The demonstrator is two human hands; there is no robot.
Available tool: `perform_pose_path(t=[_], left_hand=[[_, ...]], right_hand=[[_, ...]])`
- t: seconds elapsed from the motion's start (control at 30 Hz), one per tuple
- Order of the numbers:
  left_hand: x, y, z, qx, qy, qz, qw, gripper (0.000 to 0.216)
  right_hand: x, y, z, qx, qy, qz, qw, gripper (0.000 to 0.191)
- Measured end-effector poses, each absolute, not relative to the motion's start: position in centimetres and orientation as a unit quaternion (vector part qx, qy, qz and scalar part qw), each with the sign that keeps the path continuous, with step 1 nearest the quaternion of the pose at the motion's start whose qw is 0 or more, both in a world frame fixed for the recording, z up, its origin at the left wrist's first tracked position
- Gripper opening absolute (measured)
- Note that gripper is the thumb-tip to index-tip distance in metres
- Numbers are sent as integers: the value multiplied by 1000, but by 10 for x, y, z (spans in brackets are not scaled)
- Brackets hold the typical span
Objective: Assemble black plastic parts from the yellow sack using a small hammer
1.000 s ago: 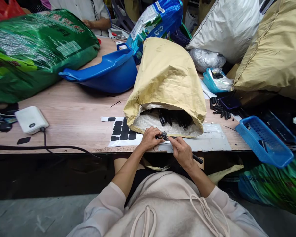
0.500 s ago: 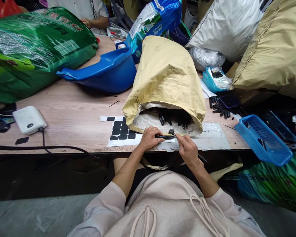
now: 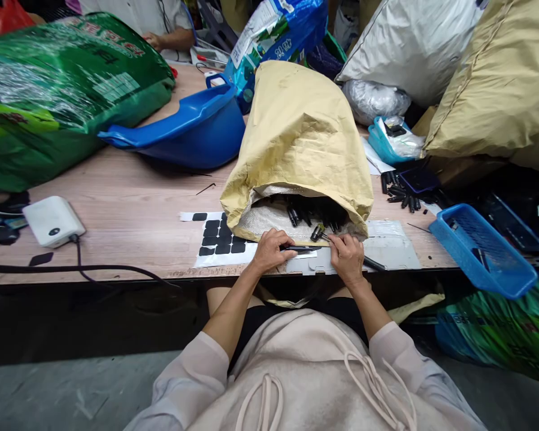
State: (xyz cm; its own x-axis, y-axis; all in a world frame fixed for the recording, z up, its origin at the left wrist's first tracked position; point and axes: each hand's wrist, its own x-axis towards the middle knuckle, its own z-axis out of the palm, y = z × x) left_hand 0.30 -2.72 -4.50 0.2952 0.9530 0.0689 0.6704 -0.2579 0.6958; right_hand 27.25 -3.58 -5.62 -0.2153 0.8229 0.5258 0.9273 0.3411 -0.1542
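Note:
My right hand (image 3: pixel 348 257) is closed around a small hammer (image 3: pixel 317 232). Its dark head points left, in front of the sack's mouth, and its black handle end sticks out to the right of the hand. My left hand (image 3: pixel 272 250) pinches a slim black piece (image 3: pixel 300 248) lying flat at the table's front edge, just below the hammer head. Right behind both hands a tan woven sack (image 3: pixel 308 131) lies with its mouth toward me, and several black parts (image 3: pixel 303 211) show inside. A white sheet of black rounded-square stickers (image 3: pixel 222 239) sits left of my left hand.
A blue basin (image 3: pixel 184 131) and a green sack (image 3: pixel 72 90) stand at the left, above a white power box (image 3: pixel 54 221). On the right are a blue basket (image 3: pixel 480 251) and loose black parts (image 3: pixel 399 191). Another person's hand (image 3: pixel 153 41) shows at the far side.
The hammer head has lifted and moved slightly away from me, off the black piece, turning as my right hand shifted right and forward. My left hand stays almost in place.

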Motion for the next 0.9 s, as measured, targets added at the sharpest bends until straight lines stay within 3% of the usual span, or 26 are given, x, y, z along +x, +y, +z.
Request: perform_pose_path(t=[0.3, 0.43, 0.53, 0.7, 0.9], left_hand=[[12, -50, -30, 752, 506, 317, 281, 18], [31, -101, -24, 752, 380, 290, 454, 23], [41, -127, -52, 712, 393, 176, 554, 22], [46, -119, -127, 518, 648, 50, 556, 30], [66, -95, -156, 550, 630, 111, 537, 50]], right_hand=[[270, -38, -53, -581, -771, -93, 244, 27], [269, -38, -52, -577, -770, -100, 254, 26], [268, -38, -51, -577, -768, -100, 259, 26], [268, -38, -52, -575, -771, -94, 257, 26], [268, -38, -53, -574, -768, -103, 264, 24]])
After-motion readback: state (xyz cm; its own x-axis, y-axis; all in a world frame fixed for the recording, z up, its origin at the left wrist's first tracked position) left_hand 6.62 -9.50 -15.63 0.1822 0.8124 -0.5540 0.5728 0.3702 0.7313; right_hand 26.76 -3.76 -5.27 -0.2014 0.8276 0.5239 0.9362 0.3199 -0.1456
